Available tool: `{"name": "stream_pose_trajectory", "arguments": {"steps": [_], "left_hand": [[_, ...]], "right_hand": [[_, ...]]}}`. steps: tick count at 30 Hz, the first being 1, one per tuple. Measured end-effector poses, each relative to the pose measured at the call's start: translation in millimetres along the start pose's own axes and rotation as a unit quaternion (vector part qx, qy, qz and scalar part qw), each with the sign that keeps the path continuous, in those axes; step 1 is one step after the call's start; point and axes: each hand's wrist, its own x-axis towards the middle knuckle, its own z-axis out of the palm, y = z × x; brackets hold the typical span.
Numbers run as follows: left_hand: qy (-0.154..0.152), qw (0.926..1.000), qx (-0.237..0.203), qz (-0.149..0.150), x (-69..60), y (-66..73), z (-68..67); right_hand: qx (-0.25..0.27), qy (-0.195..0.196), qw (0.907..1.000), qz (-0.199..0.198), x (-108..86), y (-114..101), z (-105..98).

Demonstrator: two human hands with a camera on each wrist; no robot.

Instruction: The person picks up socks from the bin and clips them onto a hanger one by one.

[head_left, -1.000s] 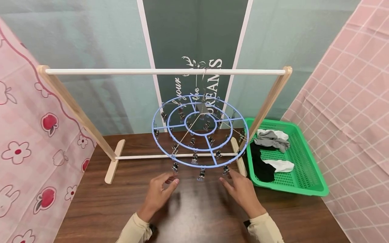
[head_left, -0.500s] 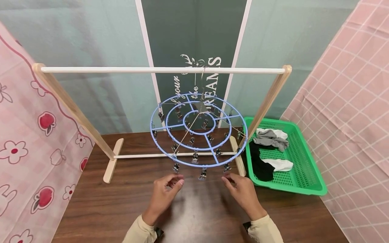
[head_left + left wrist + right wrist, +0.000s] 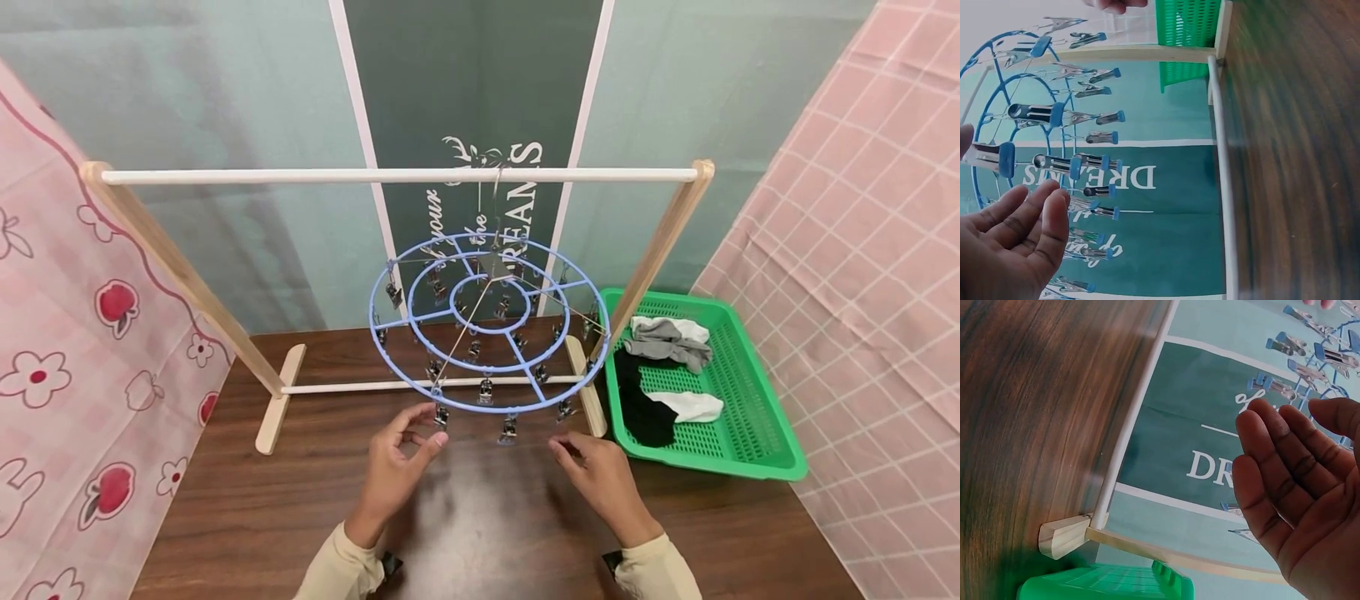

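Hanging beside left hand (image 3: 395, 467): clip (image 3: 442, 417)

1. Head cam: bright, even, mostly sharp; soft glare on front-mid of table (image 3: 480, 542), faint blurry shadows either side.
2. Head edges: slight wide-angle stretch.
3. L wrist: hazy, upper L washed out, table grain smeared.
4. R wrist: dimmer, R fingers (image 3: 1266, 453) shaded vs. brighter bkgd.

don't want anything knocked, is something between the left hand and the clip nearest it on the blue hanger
Nothing visible stands between the left hand and the nearest clip, which hangs from the near edge of the blue hanger; whether they touch is unclear.
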Motion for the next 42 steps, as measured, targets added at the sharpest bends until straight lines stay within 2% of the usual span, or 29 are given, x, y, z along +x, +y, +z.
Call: {"name": "stream_pose_trajectory", "arguments": {"steps": [4, 10, 12, 16, 21, 25, 29, 33, 37, 42], "left_hand": [[-0.017, 0.9997, -0.014, 0.008, 2.8, 0.3, 0.8], [-0.043, 0.9982, -0.033, 0.024, 4.8, -19.6, 5.7], [-0.054, 0.9973, -0.036, 0.035, 6.0, -22.3, 7.0], [-0.071, 0.9952, -0.045, 0.050, 9.6, -9.2, 8.8], [-0.076, 0.9946, -0.050, 0.049, 13.0, 10.5, 9.9], [-0.073, 0.9947, -0.046, 0.055, 13.7, 13.1, 11.1], [-0.070, 0.9954, -0.044, 0.047, 13.4, 14.6, 11.3], [-0.074, 0.9954, -0.046, 0.042, 13.2, 15.8, 11.7], [-0.077, 0.9948, -0.046, 0.049, 13.9, 15.7, 12.4], [-0.079, 0.9945, -0.047, 0.050, 14.0, 14.9, 12.4]], "right_hand": [[-0.005, -0.014, 0.9999, 0.004, -1.7, 1, -1], [-0.001, -0.023, 0.9997, 0.010, -1.3, 1, -2], [0.000, -0.020, 0.9998, 0.007, -0.9, 2, -3], [-0.004, -0.015, 0.9999, 0.002, -1.2, 3, -6], [-0.010, -0.022, 0.9997, 0.008, 0.3, 5, -11], [-0.017, -0.031, 0.9992, 0.020, 5.0, 7, -19], [-0.024, -0.040, 0.9985, 0.030, 10.3, 9, -26], [-0.041, -0.053, 0.9961, 0.057, 13.8, 17, -33], [-0.054, -0.067, 0.9932, 0.079, 19.1, 27, -42], [-0.054, -0.068, 0.9909, 0.103, 27.5, 35, -55]]}}
